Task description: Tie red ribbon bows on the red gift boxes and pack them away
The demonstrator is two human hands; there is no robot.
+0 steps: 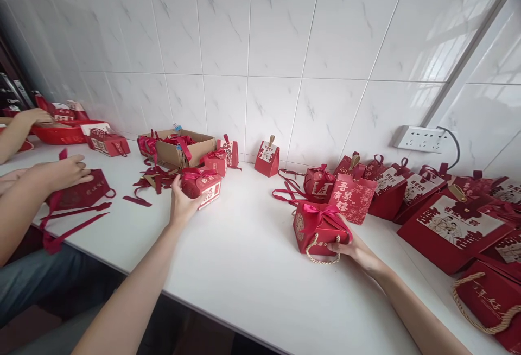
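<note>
My left hand (185, 203) is closed around the near left side of a small red gift box (207, 182) with a white label and a ribbon on top. The fingers on its far side are partly hidden. To the right, my right hand (350, 246) grips a red gift box (305, 241) by its right side. That box has a shiny ribbon bow (323, 213) on its lid and a twisted rope handle (321, 260) hanging down its front. Just behind it stand a red patterned bag (353, 197) and another bowed box (318, 181).
A cardboard box (197, 154) of red ribbons stands against the wall, with loose ribbons (157, 178) before it. Red gift bags (439, 235) crowd the right side. At left, a co-worker's hands (67, 173) handle a red box (87, 189). A power strip (423, 139) is on the wall.
</note>
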